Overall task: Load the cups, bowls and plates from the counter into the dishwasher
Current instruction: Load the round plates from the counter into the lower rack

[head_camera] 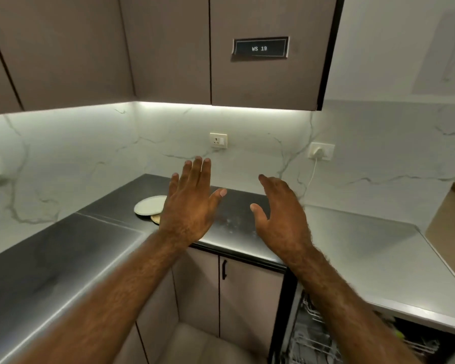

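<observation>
Left hand [188,206] and right hand [281,216] are held released, nothing grasped. Pale round plate [150,204] on dark table [234,227] is judged rigid, breakable, slick; rim grip is advised.

Bare left hand [188,206], right hand [281,219], hairy forearms [111,290]

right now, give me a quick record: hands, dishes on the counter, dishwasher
left hand: open, fingers straight, holds nothing
right hand: open, holds nothing
plate: pale, flat on the dark counter, partly hidden by left hand
tan item: round edge by the plate, kind unclear
dishwasher: open at lower right, wire rack showing
cups, bowls: none in view
</observation>
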The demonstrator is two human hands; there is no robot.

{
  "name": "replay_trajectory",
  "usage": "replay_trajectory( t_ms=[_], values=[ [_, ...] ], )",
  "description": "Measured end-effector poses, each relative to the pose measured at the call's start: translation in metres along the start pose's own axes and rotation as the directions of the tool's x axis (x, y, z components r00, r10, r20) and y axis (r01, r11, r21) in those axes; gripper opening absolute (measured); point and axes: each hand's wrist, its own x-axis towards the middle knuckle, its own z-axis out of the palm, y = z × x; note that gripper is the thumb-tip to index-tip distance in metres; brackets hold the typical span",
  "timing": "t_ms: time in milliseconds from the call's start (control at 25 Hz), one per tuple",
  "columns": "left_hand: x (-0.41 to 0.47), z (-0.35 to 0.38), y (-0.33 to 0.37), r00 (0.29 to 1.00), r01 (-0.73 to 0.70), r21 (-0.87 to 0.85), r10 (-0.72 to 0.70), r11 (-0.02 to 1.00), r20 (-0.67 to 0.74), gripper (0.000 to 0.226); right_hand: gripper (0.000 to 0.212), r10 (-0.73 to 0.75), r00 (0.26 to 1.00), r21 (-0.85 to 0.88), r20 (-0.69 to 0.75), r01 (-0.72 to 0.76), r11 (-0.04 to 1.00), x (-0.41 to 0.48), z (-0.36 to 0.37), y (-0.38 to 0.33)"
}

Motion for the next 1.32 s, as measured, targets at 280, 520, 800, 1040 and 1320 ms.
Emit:
replay_trajectory(
  t_ms=[280, 520, 800, 1040, 1320],
  values=[
    [0.019, -0.031, -0.114, 0.997, 0.049, 0.067, -0.045, 0.997, -0.070, 0.094, 0.067, -0.082, 0.997, 0.048, -0.009, 0.082, 0.995, 0.038, 0.061, -0.081],
    [0.050, -0.024, -0.174, 0.987, 0.099, 0.066, -0.090, 0.993, -0.133, 0.092, 0.066, -0.090, 0.996, 0.024, -0.019, 0.091, 0.996, 0.073, 0.086, -0.095],
    [0.110, 0.012, -0.208, 0.983, 0.117, 0.033, -0.111, 0.993, -0.149, 0.093, 0.067, -0.106, 0.994, 0.048, 0.003, 0.106, 0.993, 0.138, 0.138, -0.085],
    [0.174, 0.059, -0.234, 0.984, 0.119, 0.054, -0.110, 0.991, -0.142, 0.094, 0.066, -0.102, 0.995, 0.081, 0.025, 0.099, 0.992, 0.208, 0.188, -0.057],
    [0.239, 0.111, -0.265, 0.985, 0.145, 0.061, -0.138, 0.988, -0.109, 0.091, 0.066, -0.124, 0.989, 0.086, 0.076, 0.118, 0.989, 0.279, 0.255, -0.031]
  ],
)
